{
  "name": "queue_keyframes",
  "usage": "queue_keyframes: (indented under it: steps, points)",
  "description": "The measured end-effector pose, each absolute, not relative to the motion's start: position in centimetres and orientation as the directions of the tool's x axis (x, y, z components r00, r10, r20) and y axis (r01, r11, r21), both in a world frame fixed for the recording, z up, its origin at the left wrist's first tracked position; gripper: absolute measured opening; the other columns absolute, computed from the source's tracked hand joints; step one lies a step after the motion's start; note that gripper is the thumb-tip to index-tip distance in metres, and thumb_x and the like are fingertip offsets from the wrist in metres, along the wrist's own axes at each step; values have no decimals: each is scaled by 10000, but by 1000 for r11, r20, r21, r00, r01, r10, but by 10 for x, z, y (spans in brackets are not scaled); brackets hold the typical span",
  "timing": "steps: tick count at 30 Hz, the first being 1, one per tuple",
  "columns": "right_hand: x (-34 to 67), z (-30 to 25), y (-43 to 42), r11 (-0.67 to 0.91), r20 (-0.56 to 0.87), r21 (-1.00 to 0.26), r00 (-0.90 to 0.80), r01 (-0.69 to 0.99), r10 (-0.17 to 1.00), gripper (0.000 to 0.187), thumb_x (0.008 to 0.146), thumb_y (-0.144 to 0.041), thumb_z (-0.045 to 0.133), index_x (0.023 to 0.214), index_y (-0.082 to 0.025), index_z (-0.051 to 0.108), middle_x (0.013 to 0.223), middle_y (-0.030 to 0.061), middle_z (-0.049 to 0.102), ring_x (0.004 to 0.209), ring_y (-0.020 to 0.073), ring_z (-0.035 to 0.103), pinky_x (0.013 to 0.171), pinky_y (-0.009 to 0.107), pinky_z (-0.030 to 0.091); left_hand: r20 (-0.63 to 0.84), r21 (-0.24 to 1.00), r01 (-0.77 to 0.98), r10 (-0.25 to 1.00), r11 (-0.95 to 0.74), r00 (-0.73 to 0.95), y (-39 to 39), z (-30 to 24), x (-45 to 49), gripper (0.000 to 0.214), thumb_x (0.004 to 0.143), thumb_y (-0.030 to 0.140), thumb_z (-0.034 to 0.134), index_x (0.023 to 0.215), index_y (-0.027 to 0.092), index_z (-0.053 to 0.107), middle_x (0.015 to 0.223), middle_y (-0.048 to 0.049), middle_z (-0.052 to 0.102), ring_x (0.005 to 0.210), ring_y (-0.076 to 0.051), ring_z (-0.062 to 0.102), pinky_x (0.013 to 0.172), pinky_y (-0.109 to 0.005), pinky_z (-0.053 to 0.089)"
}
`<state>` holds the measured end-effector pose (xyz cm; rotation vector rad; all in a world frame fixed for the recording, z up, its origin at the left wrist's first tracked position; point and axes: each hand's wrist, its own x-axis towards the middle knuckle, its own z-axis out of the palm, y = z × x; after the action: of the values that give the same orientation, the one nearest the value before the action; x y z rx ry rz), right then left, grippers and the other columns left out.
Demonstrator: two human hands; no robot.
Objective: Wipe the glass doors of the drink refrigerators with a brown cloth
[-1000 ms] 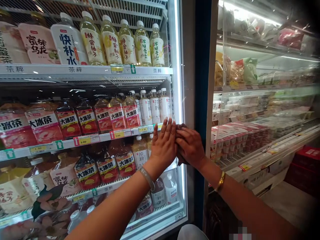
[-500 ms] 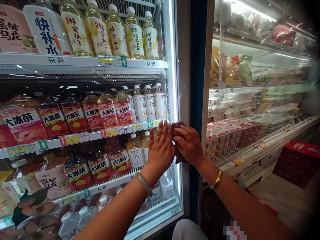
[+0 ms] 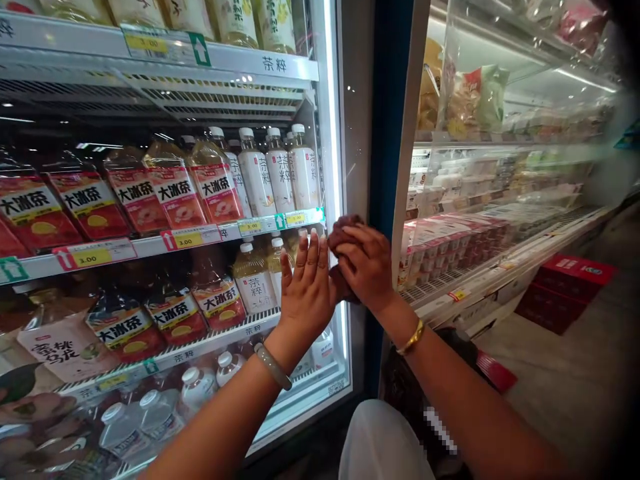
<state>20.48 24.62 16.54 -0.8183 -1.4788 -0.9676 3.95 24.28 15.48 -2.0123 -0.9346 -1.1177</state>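
My left hand [image 3: 307, 283] lies flat against the glass door [image 3: 320, 160] of a lit drinks cooler, its fingers stretched upward. Beside it, my right hand [image 3: 367, 267] grips a crumpled dark brown cloth [image 3: 345, 230] and presses it to the door near its right edge. Part of the cloth is hidden behind the right fingers, and some hangs between the two hands. Behind the glass, white-labelled tea bottles [image 3: 303, 173] and iced tea bottles [image 3: 213, 180] stand on the shelves.
To the right, past a dark blue panel [image 3: 383, 167], runs an open chilled case with stacked yogurt cups [image 3: 450, 247]. Red boxes [image 3: 565, 287] sit on the floor. My knee [image 3: 383, 443] is close to the door's lower corner.
My view has tilted down and shifted right, so the shelves appear higher and further left. Both hands stay at the door's right side, the right one still holding the cloth.
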Motion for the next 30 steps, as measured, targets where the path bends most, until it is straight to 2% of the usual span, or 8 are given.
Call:
queue_keyframes:
  steps: [4,8,11,14,17,21,25,30]
  points:
    - [210,141,243,415,1000,-19,15,910,14,171,915,-150,662,1041,-248,722,1315,84,674,1314,255,573,1144,477,501,890,-157,808,274,-567,365,242,145,43,907,952,186,519,1693,147,-3,1752,-155,149,1653,-268,54,1342,-540,-111]
    - [197,115,235,449,996,21,-57,894,67,166,907,-169,686,1019,-281,735,1277,51,689,1312,232,573,1129,435,515,893,-91,811,312,-578,323,239,135,43,878,986,217,507,1696,178,-7,1752,-149,158,1651,-276,88,1340,-544,-109]
    - [189,126,239,481,998,46,-59,875,12,180,908,-158,678,1031,-280,727,1287,51,688,1311,227,578,1152,436,505,905,-100,824,293,-557,308,236,126,38,863,992,209,505,1696,162,9,1747,-148,176,1652,-255,82,1339,-503,-134]
    - [186,137,244,490,998,-19,48,872,-47,200,911,-143,665,1050,-277,715,1308,64,675,1304,241,592,1154,465,511,921,-104,840,268,-533,284,234,119,30,858,981,196,519,1699,170,49,1746,-134,181,1652,-256,75,1335,-508,-152]
    - [176,125,242,450,988,-118,150,885,-35,218,905,-138,661,1061,-283,707,1306,76,674,1288,273,610,1105,516,540,936,-79,844,253,-530,247,235,115,21,823,987,225,525,1697,169,113,1744,-134,189,1653,-265,72,1339,-521,-141]
    - [158,102,239,452,996,-76,90,889,-10,198,893,-138,675,1029,-279,702,1269,69,688,1263,277,628,1056,517,577,947,-97,850,215,-519,239,239,106,18,757,1011,245,507,1686,151,180,1718,-143,275,1654,-233,92,1342,-490,-148]
    - [163,107,240,465,998,-24,48,885,-39,203,891,-129,681,1027,-279,689,1272,60,672,1283,263,615,1093,497,562,932,-123,839,229,-530,281,238,96,20,757,1012,238,541,1685,177,200,1705,-132,317,1651,-247,115,1346,-510,-135]
    - [175,99,243,410,985,-133,165,902,-43,257,876,-109,669,1068,-279,681,1309,73,646,1281,263,601,1096,506,551,927,-86,827,259,-555,270,235,90,26,781,1006,217,544,1690,197,167,1709,-113,294,1652,-238,93,1342,-516,-146]
